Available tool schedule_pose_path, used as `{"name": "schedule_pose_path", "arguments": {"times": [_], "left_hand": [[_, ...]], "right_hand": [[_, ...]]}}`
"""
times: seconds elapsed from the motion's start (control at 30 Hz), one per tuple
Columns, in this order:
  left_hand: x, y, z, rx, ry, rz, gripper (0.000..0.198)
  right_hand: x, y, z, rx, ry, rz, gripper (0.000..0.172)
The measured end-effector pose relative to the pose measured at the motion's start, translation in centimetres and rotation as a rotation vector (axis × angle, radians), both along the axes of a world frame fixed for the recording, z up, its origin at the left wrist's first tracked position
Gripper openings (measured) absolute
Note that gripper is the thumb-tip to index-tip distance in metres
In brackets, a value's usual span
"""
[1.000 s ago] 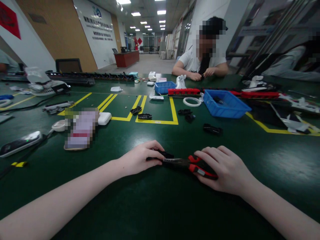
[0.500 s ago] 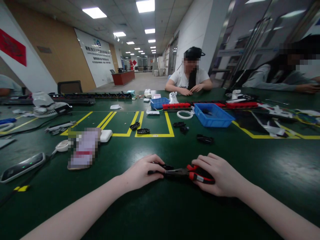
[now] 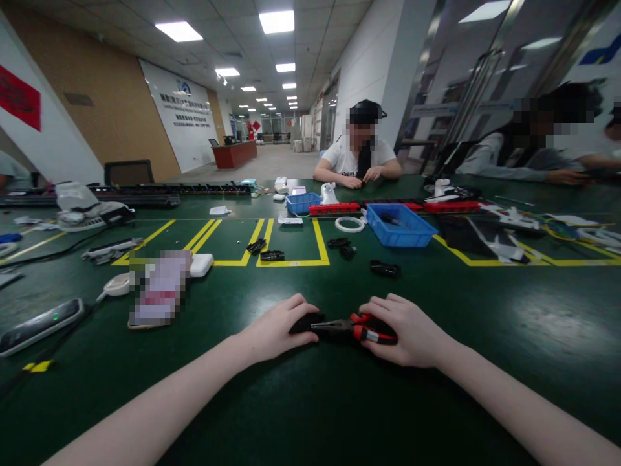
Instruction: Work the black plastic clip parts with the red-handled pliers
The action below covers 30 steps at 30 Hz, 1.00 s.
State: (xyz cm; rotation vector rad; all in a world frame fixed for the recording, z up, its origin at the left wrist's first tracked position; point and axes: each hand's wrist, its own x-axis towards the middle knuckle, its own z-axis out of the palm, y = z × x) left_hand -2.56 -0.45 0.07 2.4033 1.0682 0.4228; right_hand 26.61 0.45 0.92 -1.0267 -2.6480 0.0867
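Pliers with red and black handles are right in front of the person, just above the green surface or resting on it; it is hard to tell which. The right hand is wrapped around the handles. The thin metal nose points to the left hand, which pinches a small black part between its thumb and fingers. The two hands are apart, and the pliers reach across the gap. The tips meet the black part by the left thumb, but it is too small to tell if they bite it.

Past the hands, a dark black piece lies alone, on the right side. Farther left, a long black piece sits inside a shape made of yellow tape, near its bottom line. Near it, a white ring lies flat beside a big blue bin, which has something dark in it. A small blue bin is behind, to the left.

Over on the left, a phone, partly blurred, lies next to a little white box. Across the surface sits a person in a white shirt, both arms on the edge.
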Motion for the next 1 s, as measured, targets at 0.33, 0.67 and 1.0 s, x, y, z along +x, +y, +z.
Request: {"name": "schedule_pose_path", "arguments": {"times": [0.33,0.67,1.0], "left_hand": [[0.8,0.2,0.2,0.069,0.165,0.033,0.036],[2.1,1.7,0.6,0.069,0.188,0.062,0.039],[1.4,1.9,0.2,0.075,0.135,-0.013,0.035]], "right_hand": [[0.0,-0.8,0.6,-0.12,0.041,-0.059,0.033],[0.7,-0.4,0.5,-0.055,0.053,-0.089,0.033],[0.4,-0.5,0.4,-0.013,0.002,-0.079,0.037]]}}
